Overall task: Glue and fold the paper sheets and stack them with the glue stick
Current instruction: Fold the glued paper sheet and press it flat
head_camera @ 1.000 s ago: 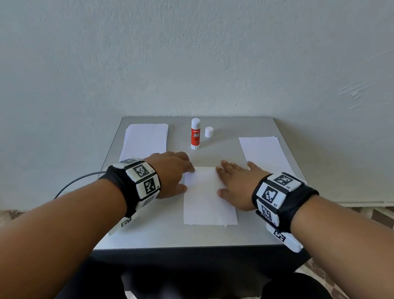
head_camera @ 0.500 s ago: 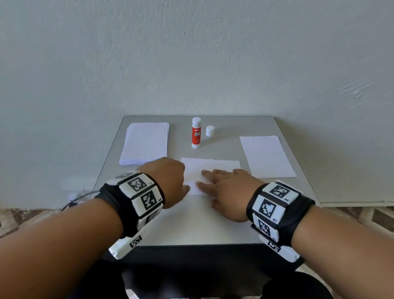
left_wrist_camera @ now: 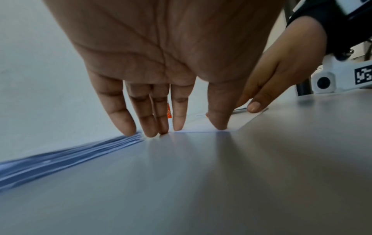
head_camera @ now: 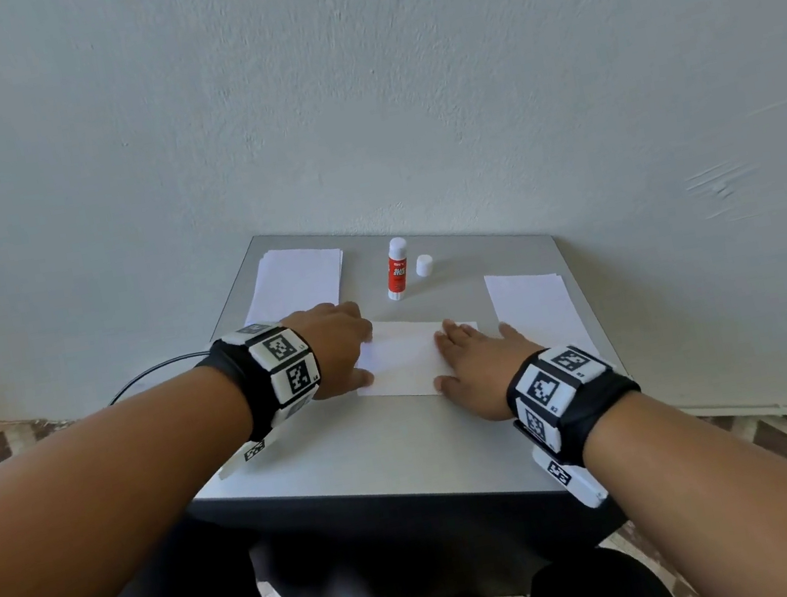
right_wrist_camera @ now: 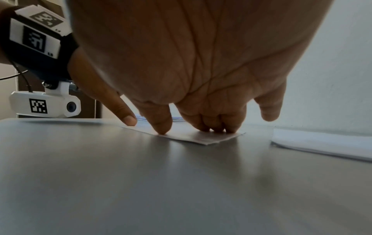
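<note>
The glue stick [head_camera: 397, 269] has a red label reading "GLUE STICK"; the wristband tags are too small to read.

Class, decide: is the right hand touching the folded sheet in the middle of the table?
Touching. The right wrist view shows the right hand's fingertips pressed on the folded sheet.

On the grey table [head_camera: 382, 461], the left hand [head_camera: 337, 346] and right hand [head_camera: 479, 370] press flat on a folded paper sheet [head_camera: 404, 359], with the upright glue stick [head_camera: 397, 269] and its cap [head_camera: 424, 265] beyond, paper stacks far left [head_camera: 297, 280] and right [head_camera: 534, 308].
</note>
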